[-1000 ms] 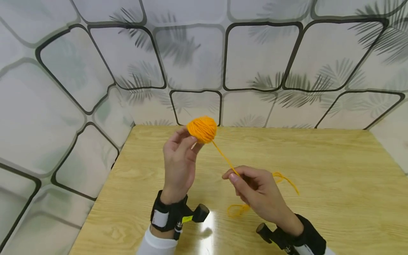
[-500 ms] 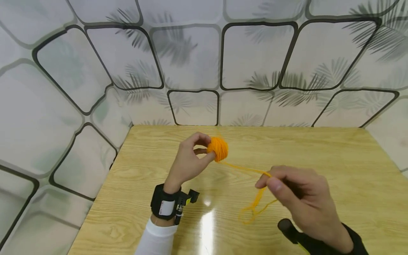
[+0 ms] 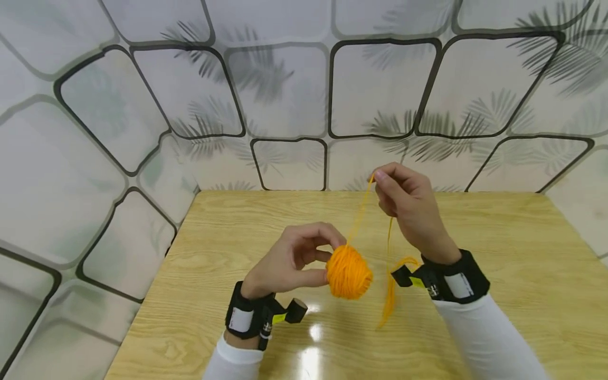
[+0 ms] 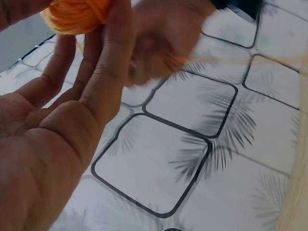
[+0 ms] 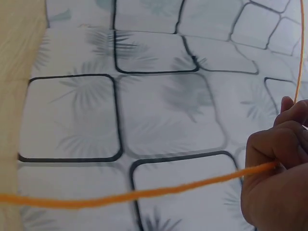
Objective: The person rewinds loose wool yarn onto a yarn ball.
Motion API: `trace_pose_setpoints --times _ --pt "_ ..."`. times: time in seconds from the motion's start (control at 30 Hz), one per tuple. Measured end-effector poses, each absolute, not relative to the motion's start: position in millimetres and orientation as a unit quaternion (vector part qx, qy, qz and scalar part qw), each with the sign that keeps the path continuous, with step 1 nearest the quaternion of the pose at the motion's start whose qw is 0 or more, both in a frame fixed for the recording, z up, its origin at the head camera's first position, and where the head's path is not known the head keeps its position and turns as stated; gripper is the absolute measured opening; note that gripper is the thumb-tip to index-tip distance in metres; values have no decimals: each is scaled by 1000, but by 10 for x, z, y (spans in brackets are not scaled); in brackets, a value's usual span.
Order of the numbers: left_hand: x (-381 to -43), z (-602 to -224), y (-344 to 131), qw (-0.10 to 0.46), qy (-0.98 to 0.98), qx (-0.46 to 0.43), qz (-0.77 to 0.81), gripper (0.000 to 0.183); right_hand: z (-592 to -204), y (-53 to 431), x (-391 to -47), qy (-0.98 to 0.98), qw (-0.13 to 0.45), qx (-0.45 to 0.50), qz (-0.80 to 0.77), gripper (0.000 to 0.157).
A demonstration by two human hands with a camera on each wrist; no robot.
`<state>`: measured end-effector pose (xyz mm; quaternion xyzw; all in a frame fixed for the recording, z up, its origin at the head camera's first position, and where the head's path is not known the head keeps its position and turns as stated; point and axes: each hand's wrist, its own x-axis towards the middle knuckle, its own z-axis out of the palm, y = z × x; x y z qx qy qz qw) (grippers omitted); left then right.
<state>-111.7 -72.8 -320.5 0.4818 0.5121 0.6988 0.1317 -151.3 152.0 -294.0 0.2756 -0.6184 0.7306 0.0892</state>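
In the head view, the left hand [image 3: 296, 259] pinches an orange yarn ball [image 3: 349, 272] between thumb and fingers above the counter [image 3: 214, 237]. Up and to the right, the right hand [image 3: 409, 207] pinches a strand [image 3: 361, 208] rising from the ball, while a loose tail [image 3: 390, 298] hangs below that hand.

In the left wrist view, the ball sits at the top edge, in the left grip; the right hand is blurred.

In the right wrist view, yarn enters the right hand's curled grip before a patterned wall [image 5: 168, 110].
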Motion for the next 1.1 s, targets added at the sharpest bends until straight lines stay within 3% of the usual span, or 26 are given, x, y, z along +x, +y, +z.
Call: trace_pose_setpoints --times 0.2,0.43,0.6,0.77,0.93,1.1 --pt "-1096 -3170 -753 58 458 450 765 26 -3454 1404 -1556 -671 35 201 713 32" --pt "-1157 -3165 -751 -28 393 264 881 27 -3803 1253 -1252 -736 61 247 628 21" --pt "-1257 -3222 -735 -132 476 145 858 29 -3746 1208 -959 -777 95 294 549 17" --pt "-1337 -3352 -725 -206 642 155 722 29 -3352 1194 -725 -774 172 334 509 19" --pt "-1328 -3428 -711 -128 751 236 603 26 -3013 1254 -690 -735 248 361 518 27" --pt "-1208 -3282 -689 6 734 340 588 24 -2939 1414 -876 -718 250 325 563 21"
